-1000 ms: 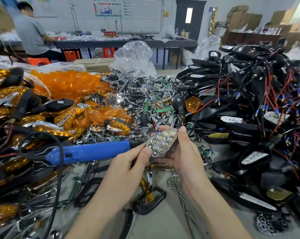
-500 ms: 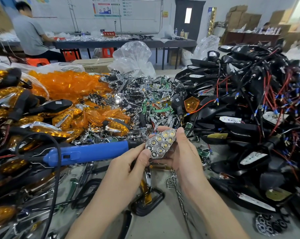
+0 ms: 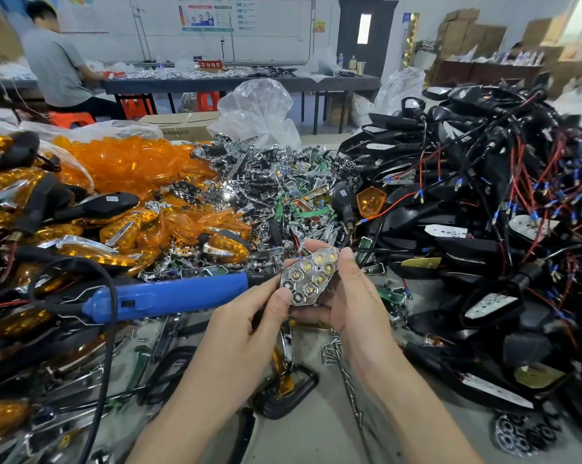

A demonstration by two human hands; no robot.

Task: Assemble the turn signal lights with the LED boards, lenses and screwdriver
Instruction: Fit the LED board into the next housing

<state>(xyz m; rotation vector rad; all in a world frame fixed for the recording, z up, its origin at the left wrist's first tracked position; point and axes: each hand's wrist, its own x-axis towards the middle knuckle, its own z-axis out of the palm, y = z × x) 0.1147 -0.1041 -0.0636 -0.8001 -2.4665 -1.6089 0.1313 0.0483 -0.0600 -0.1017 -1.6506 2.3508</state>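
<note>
A chrome reflector with several yellow LEDs [image 3: 311, 275] is held up between both hands over the table's middle. My left hand [image 3: 249, 324] pinches its lower left edge with the thumb. My right hand [image 3: 353, 296] grips its right side, thumb on the upper right edge. A blue electric screwdriver [image 3: 169, 296] lies on the table left of the hands, its tip pointing at them. Orange lenses [image 3: 132, 162] are heaped at the back left. Black housings with red and black wires [image 3: 484, 202] are piled at the right.
Chrome reflectors and green boards [image 3: 276, 192] form a heap behind the hands. Loose screws [image 3: 331, 351] lie below my right hand. Finished amber lights [image 3: 11, 202] crowd the left edge. The screwdriver's black cord [image 3: 105, 346] loops down the left. A person [image 3: 55, 61] works at a far table.
The reflector has lifted very slightly in both hands, and my right thumb has shifted along its upper edge. Nothing else moved.
</note>
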